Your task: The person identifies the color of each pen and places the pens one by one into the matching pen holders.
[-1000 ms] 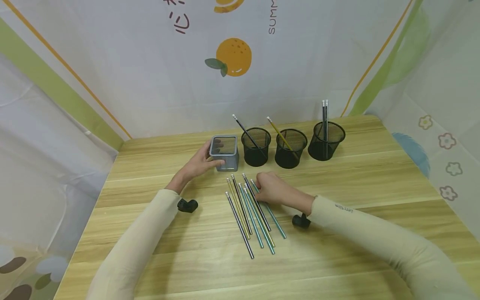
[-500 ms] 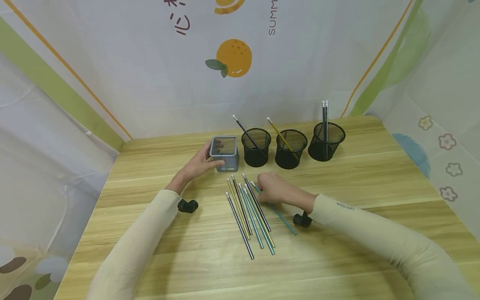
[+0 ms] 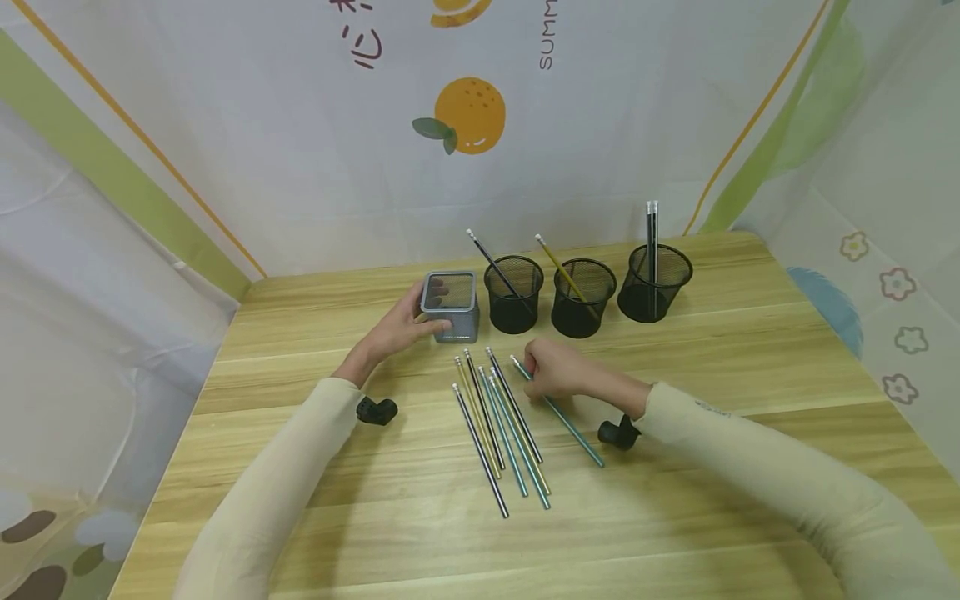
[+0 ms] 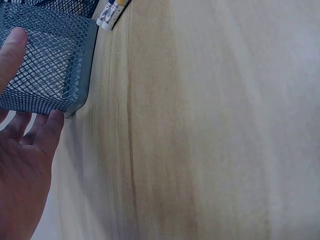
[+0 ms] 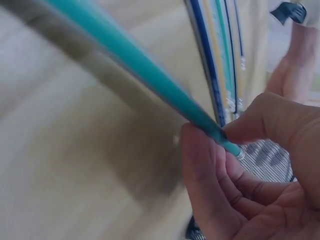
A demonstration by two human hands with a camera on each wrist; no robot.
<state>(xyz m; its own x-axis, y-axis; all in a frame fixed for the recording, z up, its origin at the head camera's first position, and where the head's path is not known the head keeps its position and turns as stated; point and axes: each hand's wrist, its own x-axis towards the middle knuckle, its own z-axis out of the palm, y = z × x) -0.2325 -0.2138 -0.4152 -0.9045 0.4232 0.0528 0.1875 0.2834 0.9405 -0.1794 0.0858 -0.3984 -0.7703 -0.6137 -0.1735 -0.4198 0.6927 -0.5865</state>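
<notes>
My left hand [image 3: 388, 335] grips a square grey mesh pen holder [image 3: 459, 327], its thumb on the near face and its fingers around the left side. In the left wrist view the holder's mesh [image 4: 52, 55] shows between thumb and fingers. My right hand [image 3: 558, 368] pinches a teal pencil [image 3: 576, 432] near its eraser end, between thumb and index finger, as the right wrist view shows the teal barrel [image 5: 150, 75]. Just left of this hand, several pencils lie roughly side by side on the table, among them a dark blue one [image 3: 480, 450] at the left edge.
Right of the grey holder stand three round black mesh pen holders: one [image 3: 513, 315] with a dark pencil, one [image 3: 577, 323] with a yellow pencil [image 3: 558, 262], one [image 3: 639, 304] with two dark pencils. A printed curtain [image 3: 300, 150] hangs behind the wooden table [image 3: 405, 517].
My right hand has drawn the teal pencil rightward, away from the other pencils, and its lower end has swung right. My left hand has stayed on the grey holder.
</notes>
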